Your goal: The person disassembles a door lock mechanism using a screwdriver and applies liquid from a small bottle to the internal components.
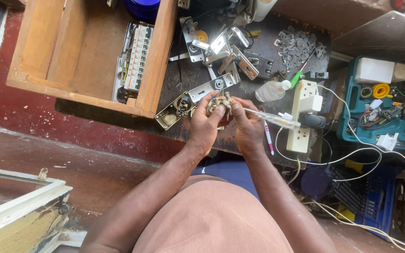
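Wooden and open, a large drawer (90, 51) sits at the upper left of our dark workbench (188, 79), with a circuit-breaker unit (134, 61) leaning inside it. Metal door-handle plates (221, 56) lie just above our hands. Our left hand (206, 122) clamps its fingers on a small beige electrical fitting (220, 103); our right hand (248, 125) grips a clear-handled screwdriver (270, 118), whose tip touches the fitting.

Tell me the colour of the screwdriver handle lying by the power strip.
Green screwdriver handle, clearest in the head view.
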